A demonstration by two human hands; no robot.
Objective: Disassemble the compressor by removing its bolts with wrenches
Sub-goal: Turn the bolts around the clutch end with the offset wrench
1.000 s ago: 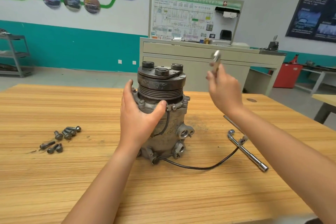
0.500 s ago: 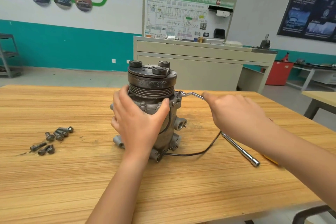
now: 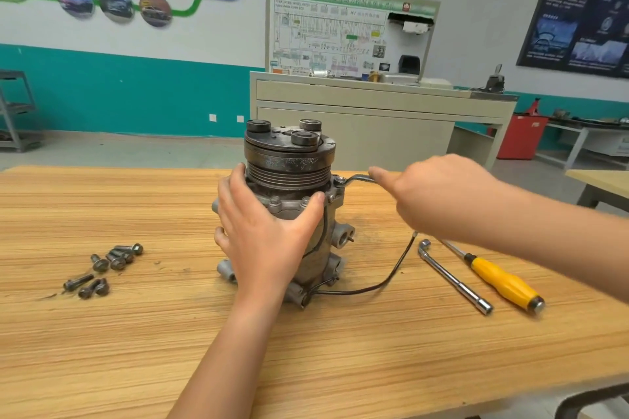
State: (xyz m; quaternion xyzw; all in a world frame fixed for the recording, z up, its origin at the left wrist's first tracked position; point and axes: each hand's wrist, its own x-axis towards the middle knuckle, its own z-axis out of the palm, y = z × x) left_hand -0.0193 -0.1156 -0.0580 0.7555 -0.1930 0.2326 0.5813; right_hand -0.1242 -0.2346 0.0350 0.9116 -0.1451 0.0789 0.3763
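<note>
One ring wrench sat on a flange bolt at 3 o'clock on the compressor. Its handle ran level toward 3 o'clock into the gripping right hand. The left hand clasped the upright compressor, mid-table, fingers wrapped around the housing.

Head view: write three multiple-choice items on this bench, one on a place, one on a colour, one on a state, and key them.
1. The loose bolts lie: A) left of the compressor B) right of it C) on top of it.
2. The screwdriver handle is: A) red B) yellow C) blue.
3. The right hand: A) holds the wrench on a compressor bolt B) hangs empty C) grips the screwdriver.
Key: 1 A, the bolts cluster to its left; 2 B, the handle is plainly yellow; 3 A, its fingers curl round the wrench, whose ring end sits on the flange.
</note>
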